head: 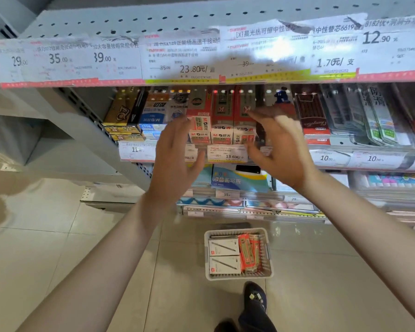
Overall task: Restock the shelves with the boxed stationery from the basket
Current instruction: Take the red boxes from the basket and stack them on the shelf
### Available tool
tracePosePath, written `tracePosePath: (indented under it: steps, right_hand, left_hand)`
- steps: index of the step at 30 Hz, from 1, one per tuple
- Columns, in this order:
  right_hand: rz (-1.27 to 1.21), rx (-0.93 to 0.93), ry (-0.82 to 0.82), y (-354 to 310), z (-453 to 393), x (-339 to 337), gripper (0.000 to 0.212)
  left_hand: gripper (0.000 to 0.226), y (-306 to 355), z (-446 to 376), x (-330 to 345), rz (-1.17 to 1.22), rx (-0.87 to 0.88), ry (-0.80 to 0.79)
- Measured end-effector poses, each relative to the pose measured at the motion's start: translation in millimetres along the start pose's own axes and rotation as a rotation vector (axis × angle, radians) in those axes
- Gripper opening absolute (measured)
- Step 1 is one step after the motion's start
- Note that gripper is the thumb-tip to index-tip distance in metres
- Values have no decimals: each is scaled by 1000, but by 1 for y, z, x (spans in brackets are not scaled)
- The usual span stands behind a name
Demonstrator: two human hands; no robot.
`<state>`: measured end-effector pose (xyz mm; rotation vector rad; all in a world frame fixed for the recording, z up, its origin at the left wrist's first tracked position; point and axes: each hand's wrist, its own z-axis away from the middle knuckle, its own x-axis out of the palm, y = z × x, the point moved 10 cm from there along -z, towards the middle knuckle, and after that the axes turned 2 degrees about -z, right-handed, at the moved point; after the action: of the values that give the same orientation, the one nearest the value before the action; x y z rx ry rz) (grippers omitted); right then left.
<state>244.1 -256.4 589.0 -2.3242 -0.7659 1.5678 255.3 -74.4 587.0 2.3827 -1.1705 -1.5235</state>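
Note:
Red and white pen boxes (222, 125) stand packed in a row on the middle shelf (333, 154). My left hand (175, 152) is raised at their left side and my right hand (277, 144) at their right side, palms facing each other, fingers straight and holding nothing. On the floor below sits a white plastic basket (268, 252). Inside it lie two white pen boxes (223, 256) and several red boxes (248, 252).
The shelf above juts out with price labels (192, 61) along its edge. Gold and blue boxes (139, 121) fill the shelf's left end and hanging packs (369, 116) its right. Lower shelves (240, 180) hold drawing boards. My dark shoe (255, 298) stands on the floor tiles by the basket.

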Motion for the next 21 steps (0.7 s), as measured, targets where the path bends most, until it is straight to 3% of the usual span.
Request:
tracePosePath:
  steps: [5, 11, 16, 21]
  right_hand:
    - [-297, 47, 132, -4, 62, -1, 30]
    - [-386, 321, -11, 24, 148, 55, 27]
    - [-342, 477, -90, 72, 217, 109, 18]
    - [-282, 674, -339, 137, 290, 192, 20]
  left_hand:
    - [36, -2, 41, 1, 50, -59, 102]
    - [21, -25, 110, 58, 210, -247, -168]
    - [25, -50, 179, 134, 275, -478, -381]
    - [26, -67, 249, 221, 309, -586, -536]
